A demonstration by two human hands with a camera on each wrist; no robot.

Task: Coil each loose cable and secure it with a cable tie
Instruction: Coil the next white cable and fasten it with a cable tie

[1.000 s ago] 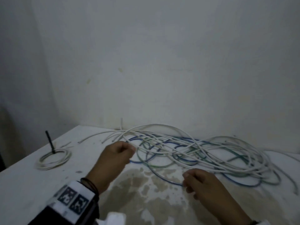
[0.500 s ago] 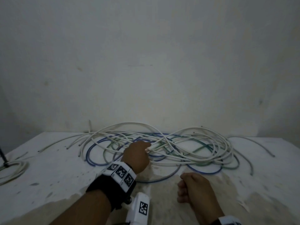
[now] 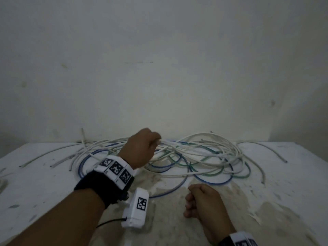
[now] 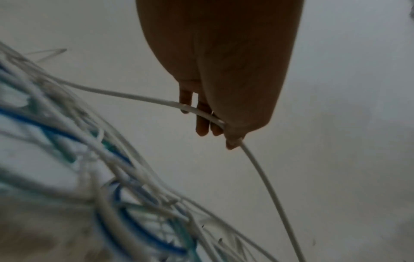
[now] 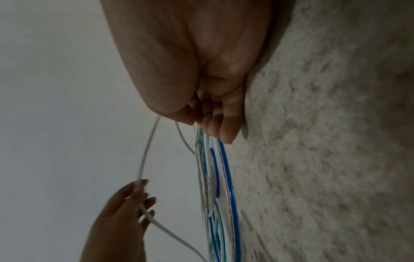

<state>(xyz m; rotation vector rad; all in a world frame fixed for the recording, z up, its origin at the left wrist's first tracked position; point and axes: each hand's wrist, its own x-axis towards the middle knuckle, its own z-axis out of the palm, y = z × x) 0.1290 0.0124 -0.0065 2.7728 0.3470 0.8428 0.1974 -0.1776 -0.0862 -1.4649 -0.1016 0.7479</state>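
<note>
A tangle of white, blue and green cables (image 3: 198,157) lies on the table against the wall. My left hand (image 3: 156,141) is raised over the left part of the tangle and pinches one white cable (image 4: 134,96) between thumb and fingers. In the left wrist view that cable runs across my left hand (image 4: 215,127) and drops down on the right. My right hand (image 3: 190,201) rests on the table in front of the tangle, its fingers curled into a fist. No cable shows inside my right hand (image 5: 215,124). A blue cable (image 5: 230,177) loops just beyond its fingertips.
The white table (image 3: 44,185) is stained brown near my right hand. Loose white cable ends (image 3: 53,158) trail out to the left, and other cable ends (image 3: 276,153) to the right. A plain wall (image 3: 159,77) rises right behind the tangle.
My left hand has gone up and back over the tangle, lifting the white cable it pinches. The right hand has stayed curled on the table. The head view has swung right.
</note>
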